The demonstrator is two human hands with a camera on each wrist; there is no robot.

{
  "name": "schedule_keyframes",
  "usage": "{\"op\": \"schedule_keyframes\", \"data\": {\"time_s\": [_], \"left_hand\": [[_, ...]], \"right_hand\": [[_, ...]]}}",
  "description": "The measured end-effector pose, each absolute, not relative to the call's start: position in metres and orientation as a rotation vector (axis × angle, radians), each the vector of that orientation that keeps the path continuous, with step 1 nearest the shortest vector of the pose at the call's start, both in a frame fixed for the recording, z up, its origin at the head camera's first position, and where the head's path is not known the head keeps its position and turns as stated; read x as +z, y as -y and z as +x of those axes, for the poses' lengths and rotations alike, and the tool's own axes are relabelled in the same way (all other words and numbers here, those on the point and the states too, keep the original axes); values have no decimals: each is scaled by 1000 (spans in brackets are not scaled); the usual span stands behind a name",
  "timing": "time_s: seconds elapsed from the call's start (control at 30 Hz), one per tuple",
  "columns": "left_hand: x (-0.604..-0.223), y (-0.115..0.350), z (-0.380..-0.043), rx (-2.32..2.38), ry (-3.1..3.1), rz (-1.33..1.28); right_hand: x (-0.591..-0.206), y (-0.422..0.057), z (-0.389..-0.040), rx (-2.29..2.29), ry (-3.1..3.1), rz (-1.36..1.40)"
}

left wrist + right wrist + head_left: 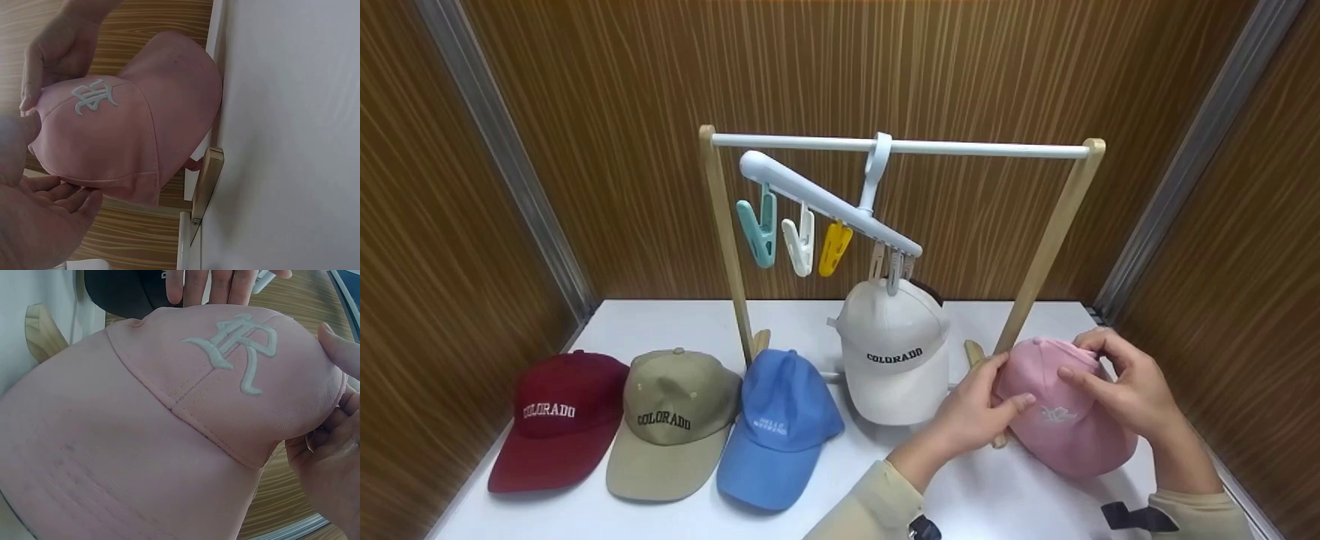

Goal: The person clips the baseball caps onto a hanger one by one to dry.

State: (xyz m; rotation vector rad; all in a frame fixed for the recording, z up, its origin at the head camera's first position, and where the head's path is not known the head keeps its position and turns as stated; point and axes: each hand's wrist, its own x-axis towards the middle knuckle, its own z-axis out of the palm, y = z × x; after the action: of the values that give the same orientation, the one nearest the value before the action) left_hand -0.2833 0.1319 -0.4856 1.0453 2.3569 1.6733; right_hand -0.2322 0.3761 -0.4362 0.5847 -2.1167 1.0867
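Both hands hold a pink baseball cap above the right side of the table, its brim tilted down towards the front. Along the cap's left side, my left hand has the thumb in front and the fingers behind. At the upper right edge of the crown, my right hand pinches the fabric between thumb and fingers. White stitched lettering shows on the pink crown in both wrist views. A white cap marked COLORADO hangs left of my left hand, from greyish clips on a pale blue hanger.
A rack with a white bar and wooden legs carries the tilted hanger. Teal, white and yellow clips dangle at its left. Maroon, khaki and blue caps stand on the white table.
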Motion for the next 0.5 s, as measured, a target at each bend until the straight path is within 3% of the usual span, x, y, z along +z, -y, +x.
{"op": "schedule_keyframes", "data": {"time_s": [0.5], "left_hand": [[-486,-132,-286,1687,-2388,1034]], "right_hand": [[-434,-373,-232,1001,2155,666]]}}
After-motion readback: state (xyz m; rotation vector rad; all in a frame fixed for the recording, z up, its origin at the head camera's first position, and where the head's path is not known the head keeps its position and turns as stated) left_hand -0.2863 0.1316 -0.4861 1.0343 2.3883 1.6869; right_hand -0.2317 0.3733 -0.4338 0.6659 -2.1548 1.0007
